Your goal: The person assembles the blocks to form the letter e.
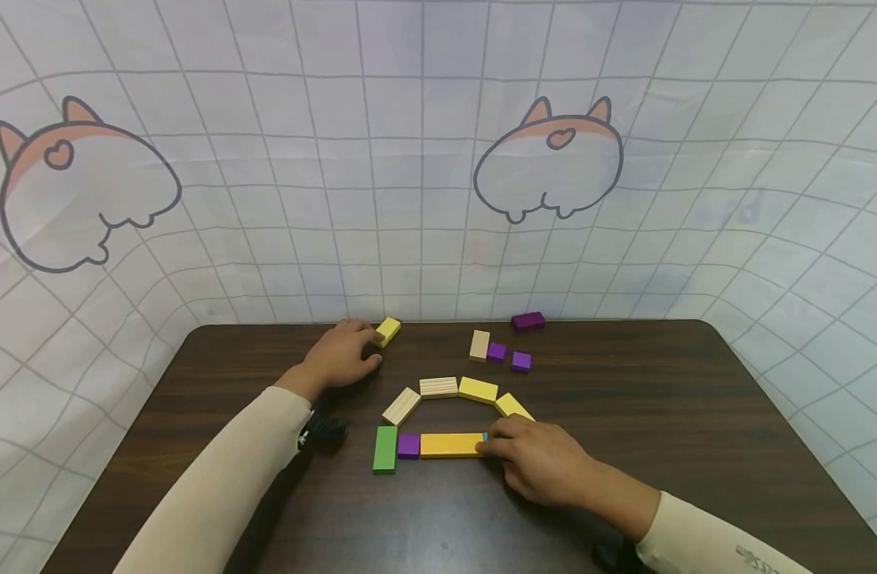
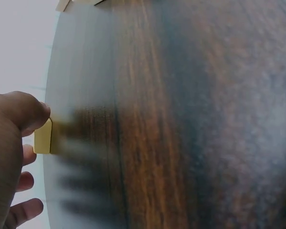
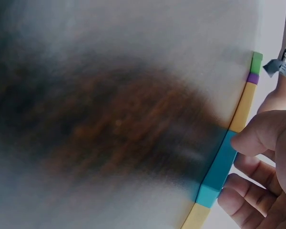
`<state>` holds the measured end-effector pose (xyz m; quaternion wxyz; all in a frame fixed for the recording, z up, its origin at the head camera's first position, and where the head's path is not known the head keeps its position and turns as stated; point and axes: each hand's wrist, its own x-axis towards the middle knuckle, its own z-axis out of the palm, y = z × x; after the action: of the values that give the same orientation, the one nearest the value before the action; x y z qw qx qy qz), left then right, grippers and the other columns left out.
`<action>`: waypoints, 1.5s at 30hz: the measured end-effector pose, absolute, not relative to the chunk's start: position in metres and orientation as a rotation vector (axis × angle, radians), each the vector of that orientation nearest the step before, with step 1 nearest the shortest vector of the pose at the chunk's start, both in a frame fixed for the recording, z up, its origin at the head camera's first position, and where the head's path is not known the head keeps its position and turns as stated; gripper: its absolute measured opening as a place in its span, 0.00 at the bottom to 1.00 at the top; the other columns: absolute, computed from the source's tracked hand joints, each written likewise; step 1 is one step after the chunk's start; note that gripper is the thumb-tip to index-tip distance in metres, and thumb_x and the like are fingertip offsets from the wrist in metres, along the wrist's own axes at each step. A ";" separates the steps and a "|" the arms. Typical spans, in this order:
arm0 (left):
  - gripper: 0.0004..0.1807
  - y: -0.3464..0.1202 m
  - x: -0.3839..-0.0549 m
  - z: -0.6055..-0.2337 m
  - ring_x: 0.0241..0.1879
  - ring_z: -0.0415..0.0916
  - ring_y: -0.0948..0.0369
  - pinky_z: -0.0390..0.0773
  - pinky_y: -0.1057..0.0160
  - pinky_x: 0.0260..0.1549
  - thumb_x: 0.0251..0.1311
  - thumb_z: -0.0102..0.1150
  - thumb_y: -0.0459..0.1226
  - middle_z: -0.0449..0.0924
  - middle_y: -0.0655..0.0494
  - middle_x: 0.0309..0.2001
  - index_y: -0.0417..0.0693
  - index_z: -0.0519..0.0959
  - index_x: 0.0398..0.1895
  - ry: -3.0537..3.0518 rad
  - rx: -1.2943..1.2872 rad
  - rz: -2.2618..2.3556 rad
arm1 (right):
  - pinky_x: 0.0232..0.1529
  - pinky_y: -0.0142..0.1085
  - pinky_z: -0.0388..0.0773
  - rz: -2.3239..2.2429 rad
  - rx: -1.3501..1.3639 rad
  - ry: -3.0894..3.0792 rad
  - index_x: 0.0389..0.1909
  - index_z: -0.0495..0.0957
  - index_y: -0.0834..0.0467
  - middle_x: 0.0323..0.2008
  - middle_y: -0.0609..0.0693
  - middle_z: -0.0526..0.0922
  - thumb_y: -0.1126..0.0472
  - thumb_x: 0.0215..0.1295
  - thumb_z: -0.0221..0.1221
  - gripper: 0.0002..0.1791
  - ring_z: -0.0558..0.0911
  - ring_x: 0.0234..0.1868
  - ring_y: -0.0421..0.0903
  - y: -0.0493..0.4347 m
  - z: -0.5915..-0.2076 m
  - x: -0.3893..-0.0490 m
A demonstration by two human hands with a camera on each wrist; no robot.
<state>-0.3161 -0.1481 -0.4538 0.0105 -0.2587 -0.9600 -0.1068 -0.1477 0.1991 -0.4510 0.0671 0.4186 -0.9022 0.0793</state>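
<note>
One teal block [image 3: 218, 168] crosswise, in right hand [image 1: 546, 462], row-aligned.

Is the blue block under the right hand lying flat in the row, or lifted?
Flat: the blue block lies in line after the long yellow block, held by the right hand.

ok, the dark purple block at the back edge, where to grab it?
Purple block lies flat, alone by the table's far edge. Probably pinch its two long sides from above; nothing crowds it, and it sits too low for a side approach.
</note>
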 end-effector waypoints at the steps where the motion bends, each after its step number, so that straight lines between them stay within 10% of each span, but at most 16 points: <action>1: 0.21 -0.148 -0.316 -0.454 0.62 0.71 0.46 0.69 0.43 0.62 0.69 0.62 0.45 0.77 0.45 0.59 0.47 0.82 0.60 -2.996 -0.810 -0.332 | 0.35 0.38 0.82 0.240 1.262 -2.723 0.55 0.86 0.50 0.49 0.47 0.81 0.68 0.57 0.63 0.23 0.81 0.47 0.44 0.199 -0.451 -0.148; 22: 0.08 -0.155 -0.316 -0.460 0.52 0.77 0.50 0.75 0.46 0.55 0.66 0.64 0.40 0.81 0.53 0.46 0.48 0.86 0.44 -2.889 -0.860 -0.358 | 0.36 0.38 0.82 0.232 1.261 -2.726 0.55 0.86 0.50 0.50 0.47 0.81 0.67 0.58 0.64 0.23 0.81 0.48 0.44 0.200 -0.452 -0.148; 33: 0.24 -0.153 -0.315 -0.460 0.66 0.70 0.45 0.68 0.43 0.64 0.65 0.65 0.43 0.76 0.44 0.65 0.42 0.80 0.60 -2.926 -0.824 -0.366 | 0.34 0.38 0.82 0.240 1.259 -2.721 0.55 0.86 0.50 0.50 0.47 0.81 0.67 0.57 0.64 0.23 0.81 0.48 0.44 0.200 -0.453 -0.147; 45: 0.22 -0.153 -0.319 -0.461 0.67 0.70 0.46 0.67 0.44 0.65 0.64 0.66 0.45 0.75 0.45 0.67 0.44 0.82 0.57 -2.978 -0.798 -0.390 | 0.34 0.36 0.82 0.243 1.263 -2.723 0.55 0.86 0.50 0.50 0.47 0.81 0.67 0.58 0.64 0.23 0.82 0.47 0.43 0.201 -0.453 -0.147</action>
<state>-0.3191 -0.1525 -0.4612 0.0171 -0.2566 -0.9582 -0.1256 -0.1471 0.2007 -0.4528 0.0650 0.4184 -0.9023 0.0805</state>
